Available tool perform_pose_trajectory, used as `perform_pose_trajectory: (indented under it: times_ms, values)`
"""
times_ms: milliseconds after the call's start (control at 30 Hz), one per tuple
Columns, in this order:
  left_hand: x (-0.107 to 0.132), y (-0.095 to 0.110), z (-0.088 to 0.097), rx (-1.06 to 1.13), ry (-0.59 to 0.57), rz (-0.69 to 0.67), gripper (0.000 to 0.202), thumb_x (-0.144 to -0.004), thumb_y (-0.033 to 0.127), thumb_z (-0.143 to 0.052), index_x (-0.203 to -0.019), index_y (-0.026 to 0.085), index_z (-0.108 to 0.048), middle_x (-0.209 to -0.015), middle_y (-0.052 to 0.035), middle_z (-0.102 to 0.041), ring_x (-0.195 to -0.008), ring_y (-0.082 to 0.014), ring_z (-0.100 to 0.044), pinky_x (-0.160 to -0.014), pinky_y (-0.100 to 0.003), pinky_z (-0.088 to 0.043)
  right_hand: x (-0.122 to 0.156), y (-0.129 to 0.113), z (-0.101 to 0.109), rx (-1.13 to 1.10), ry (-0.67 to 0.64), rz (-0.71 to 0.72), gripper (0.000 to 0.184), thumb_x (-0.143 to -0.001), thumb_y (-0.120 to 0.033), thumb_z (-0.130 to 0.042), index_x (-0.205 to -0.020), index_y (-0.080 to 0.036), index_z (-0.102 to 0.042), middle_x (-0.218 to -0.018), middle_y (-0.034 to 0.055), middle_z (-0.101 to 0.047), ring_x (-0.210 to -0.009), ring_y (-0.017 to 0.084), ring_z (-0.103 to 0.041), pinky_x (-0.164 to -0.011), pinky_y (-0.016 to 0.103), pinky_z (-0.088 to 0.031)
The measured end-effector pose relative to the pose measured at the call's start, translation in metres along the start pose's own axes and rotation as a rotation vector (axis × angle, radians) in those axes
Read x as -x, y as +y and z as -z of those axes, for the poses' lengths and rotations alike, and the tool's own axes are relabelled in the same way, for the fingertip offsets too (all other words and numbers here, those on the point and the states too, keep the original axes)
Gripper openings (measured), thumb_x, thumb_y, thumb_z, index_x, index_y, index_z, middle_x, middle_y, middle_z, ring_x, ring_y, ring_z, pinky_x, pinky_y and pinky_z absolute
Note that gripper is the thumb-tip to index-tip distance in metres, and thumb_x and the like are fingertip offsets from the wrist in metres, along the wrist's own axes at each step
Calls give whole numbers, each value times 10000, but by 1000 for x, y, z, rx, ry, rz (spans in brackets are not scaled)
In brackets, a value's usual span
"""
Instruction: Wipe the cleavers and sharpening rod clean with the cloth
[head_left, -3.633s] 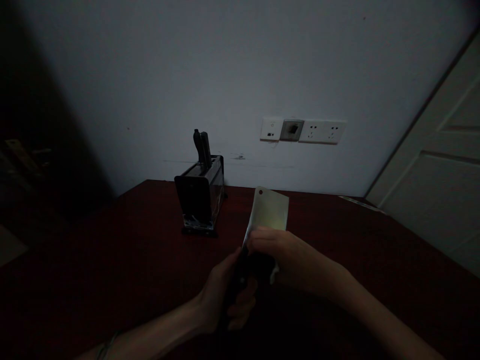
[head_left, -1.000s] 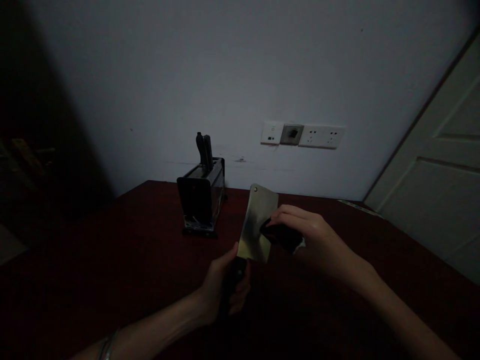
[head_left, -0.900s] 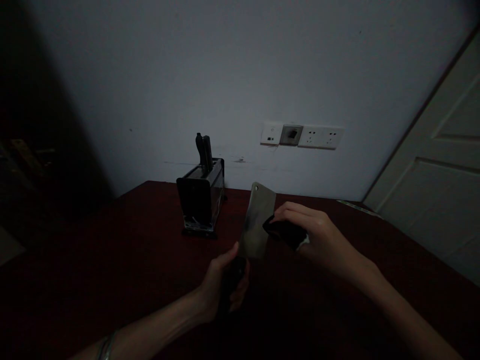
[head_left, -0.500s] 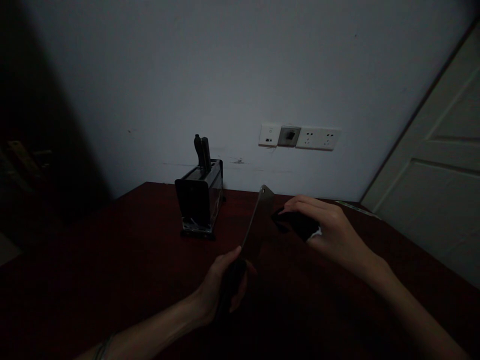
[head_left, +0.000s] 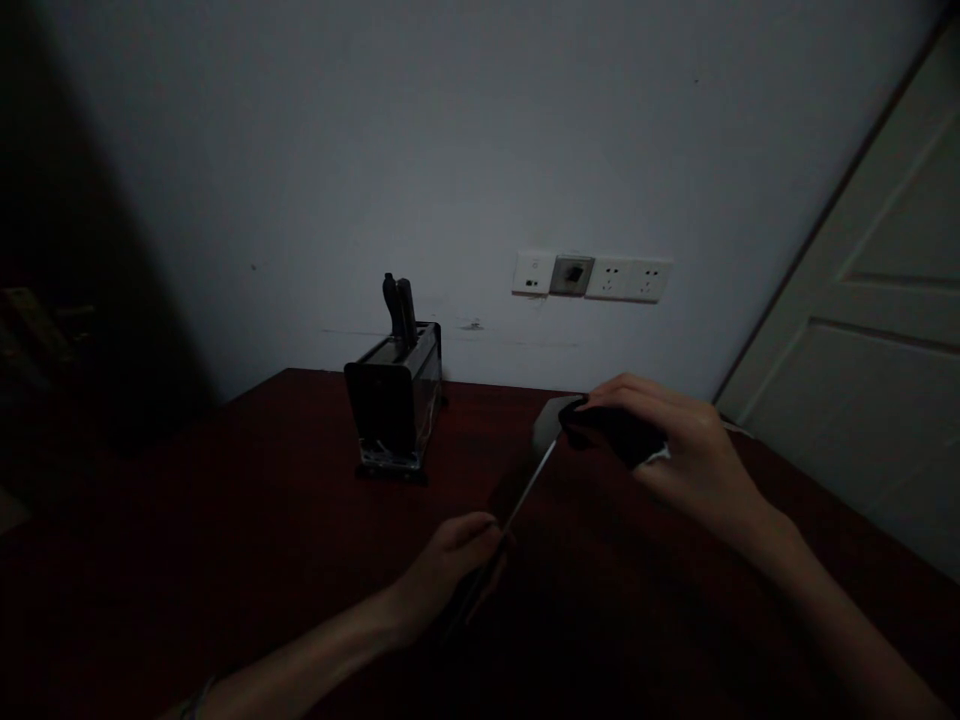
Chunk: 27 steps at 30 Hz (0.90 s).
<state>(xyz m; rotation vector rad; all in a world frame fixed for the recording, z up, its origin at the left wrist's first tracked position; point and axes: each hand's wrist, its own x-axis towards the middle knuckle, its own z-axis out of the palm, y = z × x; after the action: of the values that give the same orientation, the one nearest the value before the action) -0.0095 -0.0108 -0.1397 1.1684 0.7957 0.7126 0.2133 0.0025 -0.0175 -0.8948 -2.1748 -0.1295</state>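
Note:
My left hand [head_left: 446, 570] is wrapped round the dark handle of a cleaver [head_left: 548, 427], whose blade points up and away over the table. The blade is turned nearly edge-on, with a thin bright line running along it. In my right hand [head_left: 690, 445], bunched between the fingers, is a black cloth [head_left: 619, 432] with a bit of white at its lower edge. The cloth meets the blade near its far end. A dark knife block [head_left: 381, 410] stands to the left of the blade, with black knife handles [head_left: 401, 310] sticking up from it.
The dark red table [head_left: 247, 470] runs back to a pale wall [head_left: 420, 150]. A row of wall sockets [head_left: 615, 278] sits above its rear edge. A panelled white door [head_left: 870, 370] is on the right. The far left is too dark to make out.
The cleaver has turned and tilted to the right. My right hand has shifted slightly right, and the cloth, apart from the blade before, now meets its far end.

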Motion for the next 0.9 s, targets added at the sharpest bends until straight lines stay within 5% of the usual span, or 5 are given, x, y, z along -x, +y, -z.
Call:
perform_pose_trajectory:
  times_ms: [233, 400, 533, 733, 900]
  values:
    - [-3, -1, -3, -137, 92, -27, 369, -767, 512, -525, -828, 149, -532, -600, 47, -458, -471, -54, -402, -439, -175, -305, -1, 4, -2, 36, 87, -28, 148, -732, -96, -568, -847, -188, -582, -819, 47, -595, -745, 183, -568, -645, 299, -442]
    - [-5, -2, -2, -181, 124, -58, 373, -775, 517, -500, -823, 148, -532, -586, 45, -472, -468, -63, -404, -449, -188, -304, 1, 34, -7, 188, 437, -349, 144, -747, -329, -605, -759, -191, -564, -696, 33, -576, -625, 189, -535, -565, 302, -402]
    - [-7, -3, -2, -199, 152, -84, 340, -790, 487, -492, -828, 149, -514, -569, 55, -454, -461, -65, -390, -453, -190, -306, 6, 66, -25, 164, 396, -505, 192, -750, -361, -568, -828, -186, -576, -755, 59, -608, -673, 218, -556, -611, 330, -413]
    - [-11, -9, -1, -242, 181, -139, 330, -802, 475, -483, -795, 146, -492, -617, 47, -435, -526, -71, -393, -481, -190, -307, 6, 77, -68, -431, 433, -843, 248, -673, -416, -607, -815, -214, -600, -721, 38, -652, -730, 241, -598, -684, 351, -457]
    - [-11, -13, -4, -294, 187, -137, 334, -802, 477, -478, -799, 143, -490, -629, 39, -428, -556, -85, -392, -510, -203, -307, 2, 68, -70, -678, 390, -956, 386, -752, -517, -469, -813, -178, -643, -627, 72, -677, -632, 242, -646, -581, 338, -503]
